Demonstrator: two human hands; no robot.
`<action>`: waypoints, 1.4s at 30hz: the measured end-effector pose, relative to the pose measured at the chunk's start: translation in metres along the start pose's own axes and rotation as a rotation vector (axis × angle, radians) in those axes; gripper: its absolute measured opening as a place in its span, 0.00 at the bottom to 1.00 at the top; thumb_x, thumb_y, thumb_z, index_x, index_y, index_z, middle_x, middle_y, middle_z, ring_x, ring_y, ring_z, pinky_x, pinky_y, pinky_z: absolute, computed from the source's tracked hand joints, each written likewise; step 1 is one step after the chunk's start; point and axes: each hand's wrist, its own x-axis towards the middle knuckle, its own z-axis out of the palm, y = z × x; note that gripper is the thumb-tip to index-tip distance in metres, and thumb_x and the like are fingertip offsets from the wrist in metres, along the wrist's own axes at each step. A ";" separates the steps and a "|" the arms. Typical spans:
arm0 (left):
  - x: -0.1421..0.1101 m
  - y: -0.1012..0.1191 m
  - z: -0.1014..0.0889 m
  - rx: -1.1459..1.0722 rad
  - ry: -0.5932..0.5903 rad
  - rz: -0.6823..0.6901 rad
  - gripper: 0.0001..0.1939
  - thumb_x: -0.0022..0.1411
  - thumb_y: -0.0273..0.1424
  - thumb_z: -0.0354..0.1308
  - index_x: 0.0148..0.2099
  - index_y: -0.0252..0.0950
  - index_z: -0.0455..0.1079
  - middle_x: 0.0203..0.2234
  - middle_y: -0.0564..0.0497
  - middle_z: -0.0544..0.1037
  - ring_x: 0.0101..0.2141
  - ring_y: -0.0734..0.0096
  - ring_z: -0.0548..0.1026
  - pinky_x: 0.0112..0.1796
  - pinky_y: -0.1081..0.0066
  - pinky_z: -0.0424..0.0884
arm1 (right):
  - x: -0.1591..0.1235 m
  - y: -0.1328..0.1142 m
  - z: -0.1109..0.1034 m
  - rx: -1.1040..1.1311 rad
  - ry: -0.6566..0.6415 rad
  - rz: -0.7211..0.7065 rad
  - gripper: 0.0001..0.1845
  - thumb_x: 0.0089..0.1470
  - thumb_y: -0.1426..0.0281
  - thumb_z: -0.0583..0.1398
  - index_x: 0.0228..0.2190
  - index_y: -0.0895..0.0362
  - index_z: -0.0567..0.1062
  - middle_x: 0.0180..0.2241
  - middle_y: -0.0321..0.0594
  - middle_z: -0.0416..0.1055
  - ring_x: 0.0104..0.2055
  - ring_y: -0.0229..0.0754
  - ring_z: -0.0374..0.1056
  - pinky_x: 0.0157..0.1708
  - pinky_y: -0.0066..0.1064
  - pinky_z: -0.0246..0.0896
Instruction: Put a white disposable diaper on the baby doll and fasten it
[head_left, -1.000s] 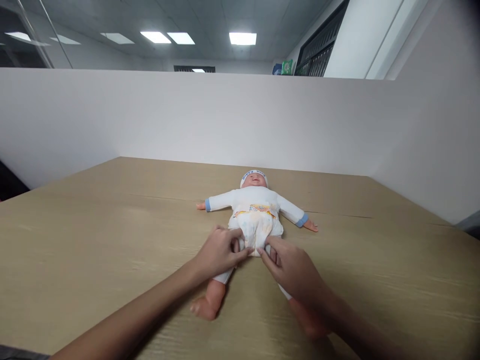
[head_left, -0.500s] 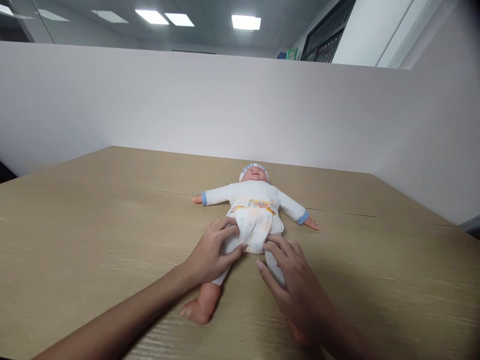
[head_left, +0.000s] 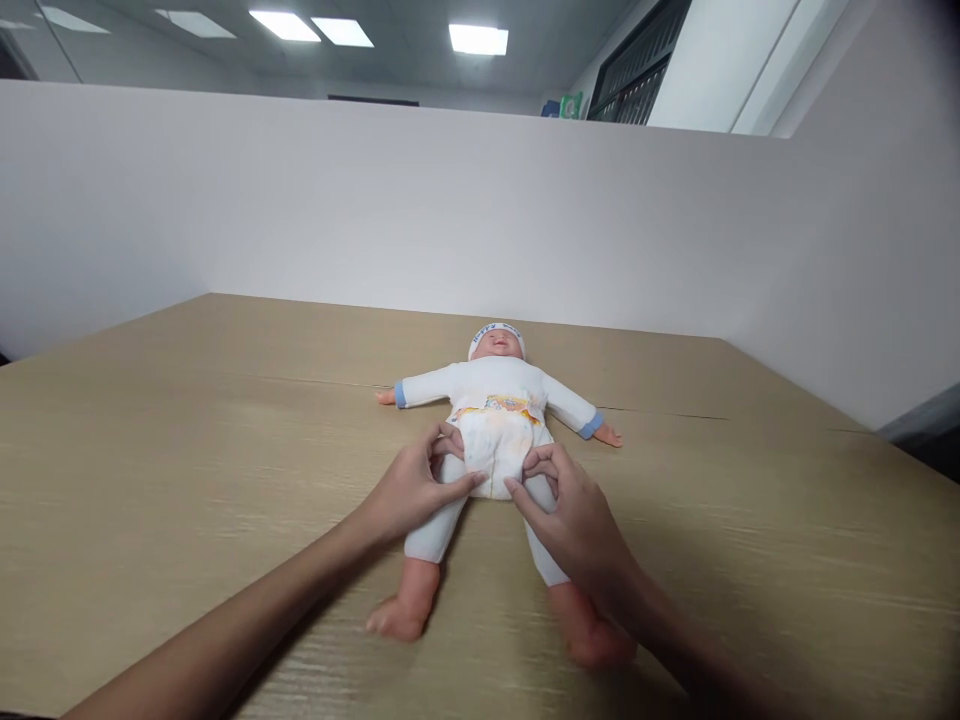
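A baby doll (head_left: 499, 378) in white clothes with blue cuffs and a white headband lies on its back, arms spread, feet toward me. Around its hips is a white diaper (head_left: 495, 450) with an orange-patterned waistband. My left hand (head_left: 420, 485) pinches the diaper's edge at the left leg opening, thumb on the front panel. At the opposite leg opening, my right hand (head_left: 574, 510) grips the other edge between thumb and curled fingers. Both bare feet of the doll show below my hands.
The wooden tabletop (head_left: 225, 450) extends around the doll on all sides. A white partition wall (head_left: 375, 200) rises along the table's far edge, and another stands on the right. Ceiling lights show above it.
My right hand has shifted up and inward, closing on the diaper's edge, so more of the doll's right-side leg shows. My left fingers have tightened at the other edge. The view has shifted slightly.
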 end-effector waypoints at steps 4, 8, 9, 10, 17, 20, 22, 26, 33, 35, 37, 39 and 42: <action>-0.001 -0.004 0.003 -0.113 0.064 -0.130 0.29 0.57 0.44 0.76 0.51 0.40 0.65 0.39 0.52 0.80 0.38 0.63 0.78 0.40 0.66 0.71 | 0.003 0.001 -0.009 0.028 -0.008 0.045 0.11 0.61 0.58 0.66 0.38 0.50 0.73 0.40 0.36 0.83 0.43 0.49 0.79 0.45 0.38 0.67; -0.007 0.003 0.003 -0.052 0.063 -0.214 0.28 0.57 0.47 0.76 0.50 0.39 0.69 0.36 0.52 0.81 0.35 0.65 0.76 0.36 0.68 0.68 | 0.003 -0.001 -0.017 -0.039 -0.058 0.036 0.11 0.62 0.56 0.66 0.36 0.50 0.78 0.36 0.36 0.85 0.40 0.50 0.79 0.42 0.38 0.65; -0.008 0.006 0.003 -0.012 0.051 -0.202 0.25 0.58 0.47 0.74 0.49 0.38 0.71 0.37 0.52 0.82 0.35 0.65 0.76 0.36 0.68 0.68 | 0.003 -0.002 -0.018 -0.070 -0.063 0.032 0.11 0.63 0.56 0.66 0.35 0.50 0.80 0.36 0.36 0.85 0.39 0.51 0.79 0.41 0.39 0.65; -0.009 0.009 0.002 0.031 0.032 -0.182 0.23 0.61 0.48 0.73 0.47 0.38 0.73 0.38 0.51 0.82 0.35 0.65 0.75 0.36 0.68 0.67 | 0.002 -0.002 -0.018 -0.101 -0.064 0.030 0.12 0.63 0.55 0.66 0.35 0.49 0.81 0.36 0.37 0.85 0.39 0.52 0.79 0.40 0.39 0.64; -0.006 0.014 -0.001 -0.019 -0.121 -0.158 0.21 0.67 0.51 0.67 0.41 0.37 0.77 0.35 0.53 0.80 0.36 0.65 0.74 0.38 0.67 0.67 | -0.006 -0.003 -0.015 -0.065 -0.101 -0.021 0.16 0.66 0.52 0.62 0.36 0.50 0.82 0.40 0.41 0.84 0.44 0.54 0.76 0.46 0.43 0.65; -0.006 0.012 -0.001 -0.197 -0.136 -0.211 0.23 0.67 0.51 0.67 0.50 0.37 0.78 0.46 0.47 0.84 0.47 0.56 0.78 0.47 0.63 0.73 | -0.007 0.000 -0.010 0.036 -0.128 0.010 0.17 0.66 0.52 0.61 0.36 0.51 0.80 0.40 0.41 0.81 0.45 0.53 0.75 0.48 0.43 0.65; -0.005 0.012 -0.002 -0.299 -0.156 -0.258 0.25 0.66 0.52 0.68 0.54 0.38 0.77 0.50 0.44 0.84 0.52 0.52 0.79 0.51 0.59 0.75 | -0.008 0.003 -0.007 0.098 -0.110 0.055 0.18 0.65 0.51 0.62 0.38 0.52 0.79 0.41 0.41 0.80 0.44 0.52 0.74 0.47 0.42 0.66; -0.004 0.016 -0.005 -0.426 -0.208 -0.324 0.28 0.65 0.52 0.69 0.58 0.38 0.76 0.52 0.42 0.84 0.54 0.50 0.80 0.54 0.55 0.76 | -0.008 0.007 -0.004 0.173 -0.076 0.097 0.18 0.64 0.50 0.63 0.38 0.52 0.79 0.38 0.40 0.78 0.41 0.49 0.72 0.43 0.39 0.65; -0.002 0.011 -0.004 -0.309 -0.131 -0.281 0.27 0.65 0.54 0.69 0.52 0.37 0.78 0.43 0.45 0.84 0.47 0.53 0.80 0.45 0.61 0.77 | -0.001 0.013 -0.007 0.109 0.082 -0.017 0.17 0.59 0.52 0.70 0.34 0.52 0.83 0.37 0.39 0.74 0.33 0.43 0.66 0.35 0.37 0.63; -0.001 0.008 -0.003 -0.277 -0.114 -0.261 0.26 0.65 0.54 0.68 0.50 0.36 0.78 0.40 0.46 0.84 0.43 0.55 0.80 0.42 0.62 0.76 | 0.002 0.019 -0.006 0.098 0.097 -0.075 0.16 0.60 0.53 0.70 0.34 0.52 0.84 0.37 0.39 0.72 0.33 0.43 0.66 0.34 0.36 0.62; -0.001 0.006 -0.003 -0.239 -0.090 -0.226 0.25 0.65 0.54 0.68 0.48 0.36 0.78 0.38 0.47 0.83 0.40 0.58 0.79 0.40 0.64 0.74 | 0.005 0.023 -0.004 0.082 0.085 -0.124 0.14 0.62 0.54 0.70 0.33 0.52 0.83 0.34 0.37 0.69 0.32 0.42 0.65 0.34 0.36 0.62; -0.002 0.008 -0.002 -0.183 -0.054 -0.167 0.24 0.67 0.53 0.66 0.45 0.36 0.77 0.37 0.48 0.82 0.38 0.61 0.77 0.39 0.65 0.72 | 0.006 0.026 -0.003 0.047 0.095 -0.186 0.13 0.63 0.56 0.68 0.33 0.52 0.82 0.32 0.35 0.66 0.32 0.42 0.64 0.34 0.36 0.61; -0.007 0.013 -0.004 -0.011 0.045 -0.072 0.21 0.70 0.51 0.64 0.45 0.37 0.78 0.39 0.49 0.83 0.37 0.63 0.76 0.39 0.66 0.70 | 0.006 0.027 -0.002 -0.002 0.135 -0.255 0.11 0.64 0.59 0.68 0.35 0.52 0.79 0.31 0.33 0.64 0.32 0.41 0.63 0.34 0.35 0.61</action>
